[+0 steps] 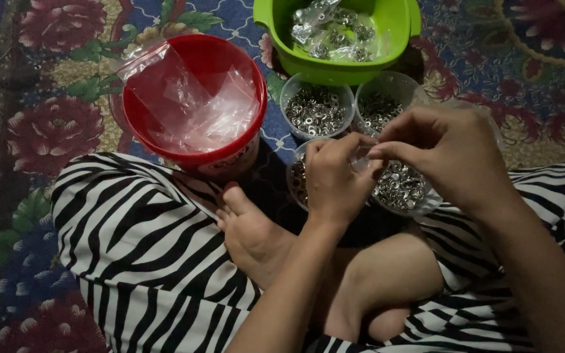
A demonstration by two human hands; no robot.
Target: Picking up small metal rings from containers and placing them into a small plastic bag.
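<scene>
So there's a tiny clear plastic bag (361, 159) pinched between the fingertips of both hands, mostly hidden, held right above a clear tub (403, 186) full of small silvery metal rings. That tub sits on the floral carpet just in front of the crossed legs, partly covered by the hands.

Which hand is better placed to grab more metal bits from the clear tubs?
Probably right. The right hand hovers directly over a tub of metal bits, fingertips free-ish; the left hand pinches the small clear bag and seems to be steadying it.
</scene>
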